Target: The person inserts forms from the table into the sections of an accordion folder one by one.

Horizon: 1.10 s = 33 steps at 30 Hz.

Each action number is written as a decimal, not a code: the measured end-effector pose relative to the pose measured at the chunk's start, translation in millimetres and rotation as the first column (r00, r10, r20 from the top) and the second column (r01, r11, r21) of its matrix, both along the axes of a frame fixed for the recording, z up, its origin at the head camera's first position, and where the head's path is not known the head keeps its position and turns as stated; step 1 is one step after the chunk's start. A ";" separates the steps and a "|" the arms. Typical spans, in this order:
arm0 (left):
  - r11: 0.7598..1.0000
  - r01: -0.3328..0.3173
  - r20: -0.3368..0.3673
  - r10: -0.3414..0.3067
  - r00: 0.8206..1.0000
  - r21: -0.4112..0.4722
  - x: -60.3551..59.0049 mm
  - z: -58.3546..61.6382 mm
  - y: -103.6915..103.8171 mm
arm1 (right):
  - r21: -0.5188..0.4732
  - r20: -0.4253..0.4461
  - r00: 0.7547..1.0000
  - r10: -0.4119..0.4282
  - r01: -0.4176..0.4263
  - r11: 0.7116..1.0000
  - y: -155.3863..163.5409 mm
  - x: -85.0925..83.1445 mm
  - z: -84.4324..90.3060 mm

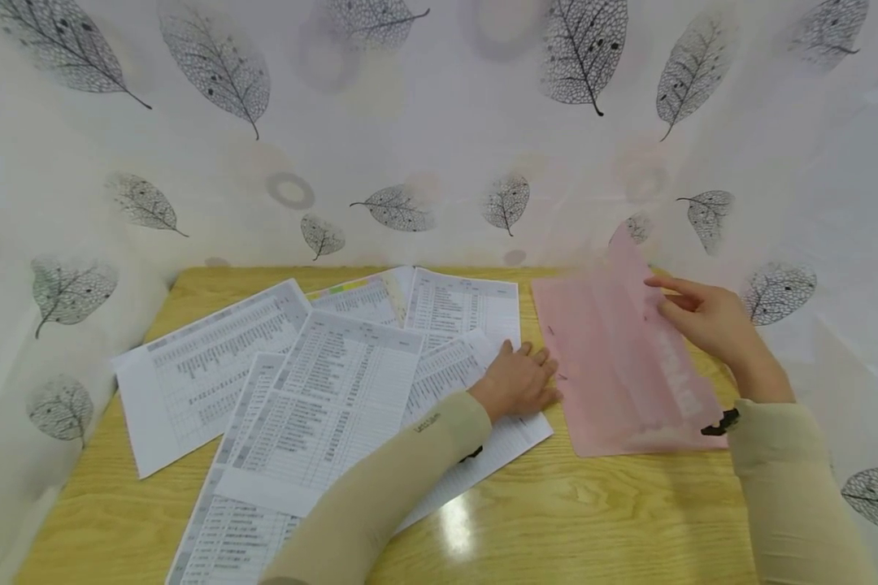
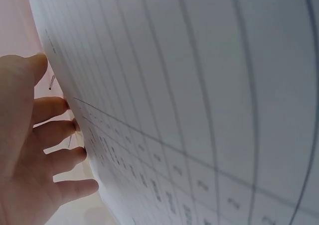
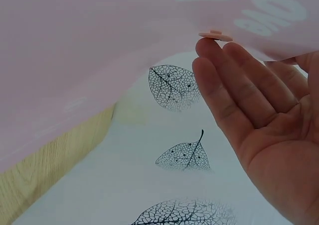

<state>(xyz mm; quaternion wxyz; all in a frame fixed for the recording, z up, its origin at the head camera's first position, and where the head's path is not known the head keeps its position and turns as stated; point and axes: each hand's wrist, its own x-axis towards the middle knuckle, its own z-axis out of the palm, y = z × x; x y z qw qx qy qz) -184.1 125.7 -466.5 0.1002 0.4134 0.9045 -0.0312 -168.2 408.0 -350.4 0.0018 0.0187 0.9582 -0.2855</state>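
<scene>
Right fingers [image 1: 673, 285] at pink folder [image 1: 615, 366]

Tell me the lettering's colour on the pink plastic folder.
The lettering is white, clearest in the right wrist view.

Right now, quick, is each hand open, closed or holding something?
Left hand: open, fingers spread near the edge of the papers.
Right hand: touching the raised pink flap; whether it pinches it can't be told.
</scene>
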 end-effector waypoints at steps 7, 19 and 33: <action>0.999 -0.014 0.013 0.014 1.000 0.049 1.0 -1.6 1.8 | -0.036 -0.024 0.999 0.026 -0.027 0.999 -6.7 -2.2 -2.1; 0.999 -0.015 -0.008 0.016 1.000 0.038 -0.9 -4.1 1.3 | -0.121 0.042 0.995 0.094 -0.088 0.989 0.5 -5.5 -9.8; 0.998 -0.040 0.022 0.039 0.999 0.051 2.4 -0.7 3.1 | -0.100 0.090 0.988 0.124 -0.115 0.988 3.3 -1.6 -0.8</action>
